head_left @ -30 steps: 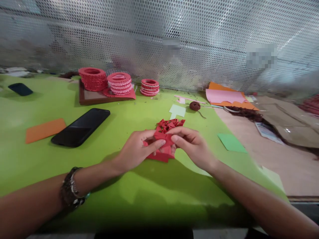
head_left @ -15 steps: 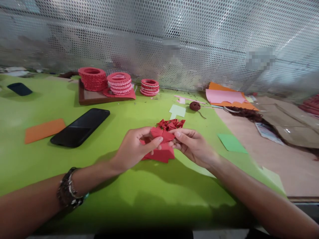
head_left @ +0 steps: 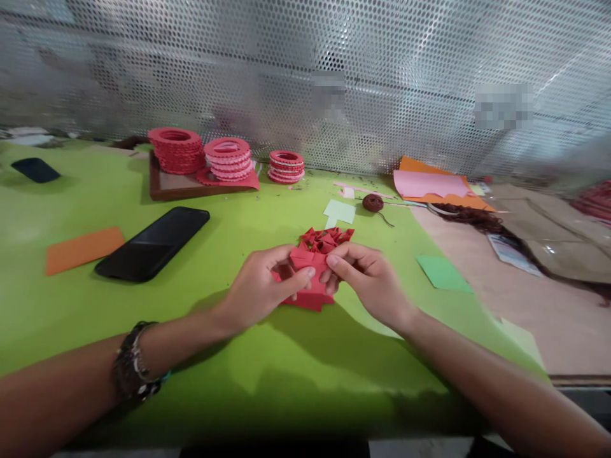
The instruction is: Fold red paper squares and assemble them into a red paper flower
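Perforated metal sheeting closes off the far edge of my view, and below it runs the bright green counter (head_left: 267,375) where I am working. My left hand (head_left: 258,289) and right hand (head_left: 367,283) meet near the middle of it, both pinching one small folded piece of red paper (head_left: 305,259). The left thumb and forefinger are closed on its left side, the right fingers (head_left: 340,267) closed on its right side, so neither hand is open. The piece is held just above a flat stack of red paper squares (head_left: 305,298) lying on the counter under my hands. Just beyond the held piece sits a small heap of folded red paper pieces (head_left: 329,237).

To the left lies a black smartphone (head_left: 153,243), face up, with an orange paper rectangle (head_left: 83,249) beside it. Further back, three stacks of red and pink scalloped paper rings (head_left: 229,159) stand near the mesh, two of them on a brown board (head_left: 179,184). A small ball of brown twine (head_left: 373,203) rests right of centre, and a green paper square (head_left: 443,273) lies near my right wrist.
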